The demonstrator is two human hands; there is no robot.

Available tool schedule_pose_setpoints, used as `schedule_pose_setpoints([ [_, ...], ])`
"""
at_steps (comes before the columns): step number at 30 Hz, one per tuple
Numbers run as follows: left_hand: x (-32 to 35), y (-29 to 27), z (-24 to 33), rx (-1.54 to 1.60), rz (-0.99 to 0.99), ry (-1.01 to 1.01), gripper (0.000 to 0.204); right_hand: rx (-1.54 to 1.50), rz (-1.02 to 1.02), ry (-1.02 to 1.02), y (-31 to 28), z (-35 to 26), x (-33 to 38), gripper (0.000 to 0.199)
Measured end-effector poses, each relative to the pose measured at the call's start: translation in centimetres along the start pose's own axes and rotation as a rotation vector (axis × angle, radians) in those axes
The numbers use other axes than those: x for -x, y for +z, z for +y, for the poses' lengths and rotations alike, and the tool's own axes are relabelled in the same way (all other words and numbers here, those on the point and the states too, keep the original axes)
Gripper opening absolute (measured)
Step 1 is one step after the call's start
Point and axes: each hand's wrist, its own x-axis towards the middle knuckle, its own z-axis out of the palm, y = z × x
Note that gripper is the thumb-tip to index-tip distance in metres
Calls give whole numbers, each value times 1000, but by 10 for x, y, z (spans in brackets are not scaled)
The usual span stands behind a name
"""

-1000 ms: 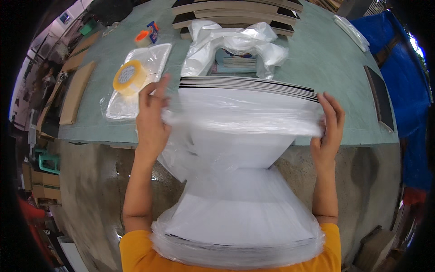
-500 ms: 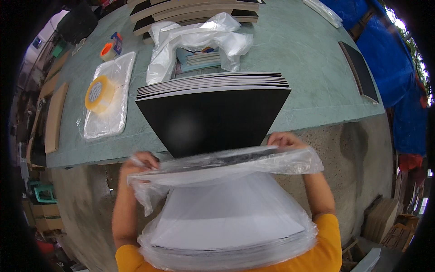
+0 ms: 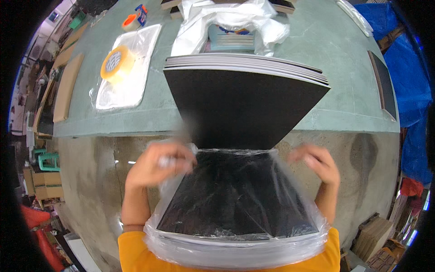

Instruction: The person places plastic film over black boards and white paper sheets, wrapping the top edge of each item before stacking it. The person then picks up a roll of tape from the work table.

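Green table point(image 3: 349, 68), black boards point(image 3: 247, 104), bagged stack point(image 3: 235, 195), left hand point(image 3: 158, 164), right hand point(image 3: 321, 164) alongside

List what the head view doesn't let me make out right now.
All in the head view:
Left hand: motion blur hides whether it grips the clear film.
Right hand: blur leaves contact with the film unclear.
Pale blue stack: partly covered by white plastic.
Far boards: cut off by the top edge.
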Motion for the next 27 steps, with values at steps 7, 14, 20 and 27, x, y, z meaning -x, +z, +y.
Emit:
schedule_pose_setpoints([
  [7, -32, 94, -69, 30, -318, 31, 18, 397, -579, 30, 73, 59, -20, 55],
  [14, -86, 90, -56, 20, 44, 49, 26, 483, -504, 229, 66, 56, -72, 56],
  [20, -103, 37, 23, 330, 527, 250, 36, -99, -347, 134, 68, 1, -76, 16],
  [27, -105, 54, 19, -135, 602, 336, 25, -409, -121, 66, 69, -13, -74, 26],
])
